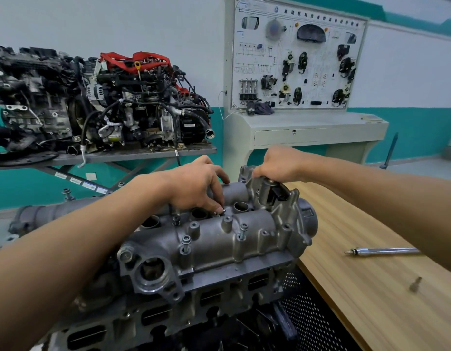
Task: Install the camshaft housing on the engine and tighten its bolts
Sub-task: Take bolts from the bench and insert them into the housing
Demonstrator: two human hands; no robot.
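Observation:
The grey aluminium camshaft housing lies on top of the engine head in the middle of the view. Several bolts stand raised in its holes along the near side, such as one bolt and another bolt. My left hand reaches over the housing, and its fingertips pinch a bolt between the spark plug wells. My right hand hovers at the far right end of the housing, fingers curled down onto a bolt there that is hidden by the hand.
A wooden bench to the right carries a metal ratchet handle and a small loose bit. Behind stand two display engines on a metal table and a training board on a cabinet.

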